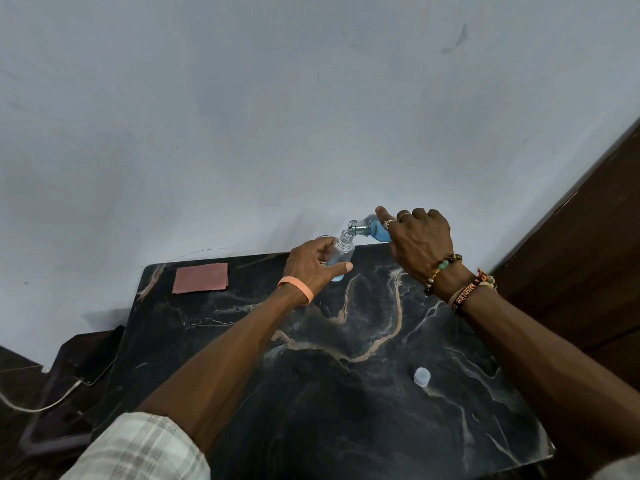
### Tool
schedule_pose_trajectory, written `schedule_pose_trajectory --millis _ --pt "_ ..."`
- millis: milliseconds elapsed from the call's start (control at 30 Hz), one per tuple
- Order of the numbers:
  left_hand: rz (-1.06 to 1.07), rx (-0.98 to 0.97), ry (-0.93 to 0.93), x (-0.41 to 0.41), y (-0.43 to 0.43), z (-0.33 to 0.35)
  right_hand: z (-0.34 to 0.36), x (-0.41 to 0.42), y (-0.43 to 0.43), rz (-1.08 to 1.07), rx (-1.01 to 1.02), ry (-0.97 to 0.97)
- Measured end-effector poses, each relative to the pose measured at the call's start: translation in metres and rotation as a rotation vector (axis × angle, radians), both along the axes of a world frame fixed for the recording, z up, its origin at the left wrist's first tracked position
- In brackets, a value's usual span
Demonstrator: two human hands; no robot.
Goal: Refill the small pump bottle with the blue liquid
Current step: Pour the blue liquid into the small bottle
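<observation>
While blue liquid is being tipped across at the far edge of the dark marble table (pixel 311 393), a pinkish sheet (pixel 201 277) is lying flat at far left, well apart from the work. Next, the small pump bottle (pixel 343 254) is being gripped by the left hand (pixel 308 268), fingers and thumb curled round its clear body, pump head off, open neck leaning slightly rightward. Whether its base is resting on the table cannot be told. A little blue is showing at its bottom, so the fill is being judged as barely begun. Just right of it, the supply bottle (pixel 375 230) is being held nearly on its side by the right hand (pixel 420 242), fingers wrapped over its body, its mouth just above and almost touching the small neck. Whether a stream is running cannot be told. For a clean pour, the two mouths are best being lined up close and the tilt being raised slowly, since the small neck is narrow and overshoot is likely to be spilling onto the table. The level is best being watched so that room is being left for the pump stem. At near right, a small pale cap (pixel 421 376) is standing alone, well apart from both bottles.
</observation>
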State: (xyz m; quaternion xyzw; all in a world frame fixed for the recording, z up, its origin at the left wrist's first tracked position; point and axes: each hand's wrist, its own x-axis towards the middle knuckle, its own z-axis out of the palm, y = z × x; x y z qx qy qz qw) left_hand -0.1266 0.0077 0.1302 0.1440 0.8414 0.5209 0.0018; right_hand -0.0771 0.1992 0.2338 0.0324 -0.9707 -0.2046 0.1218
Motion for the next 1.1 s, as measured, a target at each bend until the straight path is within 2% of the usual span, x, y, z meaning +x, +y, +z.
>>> schedule_pose_trajectory --millis 1100 --pt "0.007 0.016 0.0 -0.0024 -0.0032 -0.0009 0.0015 -0.0045 -0.0028 0.013 -0.007 0.01"
